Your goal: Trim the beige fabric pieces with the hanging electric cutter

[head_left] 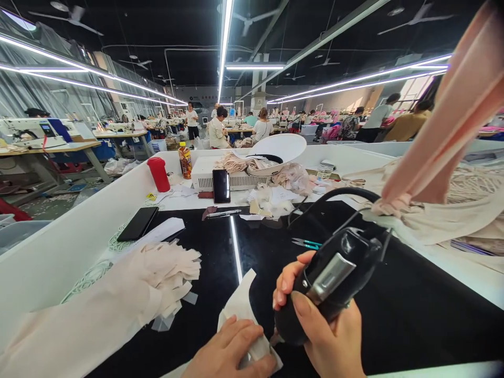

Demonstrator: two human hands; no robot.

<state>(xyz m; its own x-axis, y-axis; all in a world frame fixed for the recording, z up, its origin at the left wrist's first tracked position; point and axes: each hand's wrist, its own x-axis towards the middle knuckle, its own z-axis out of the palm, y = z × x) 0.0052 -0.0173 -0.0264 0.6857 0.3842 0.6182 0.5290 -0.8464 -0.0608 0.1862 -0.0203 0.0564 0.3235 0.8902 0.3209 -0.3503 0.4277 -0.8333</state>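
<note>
A: What is the left hand [236, 349] doing?
B: It lies palm down on a pale piece of cloth [239, 299], fingers [242, 336] bent and only a little apart. The cloth runs out from beneath it towards twelve o'clock, up to a narrow tip on the black table [417, 310].
A: Pinching it, or just pressing?
B: I can't tell; the palm side is hidden.
A: And the right hand [325, 325]?
B: Wrapped firmly round a black handheld tool [326, 291], at two o'clock from the left hand. The thumb lies along the near side and the other fingers come round the far side, so there's no gap left in the grip. The tool is tilted, its rounded lower end just beside the cloth.
A: Do they touch?
B: Too crowded there to tell.
A: What lies around them?
B: Snips [313, 244] with teal handles at ten o'clock from the tool, apart from the fingers. A pile of pale strips [169, 268] at ten from the left hand, and a black phone [138, 224] at eleven from that pile. Pink cloth [441, 121] hangs at one o'clock from the tool.
</note>
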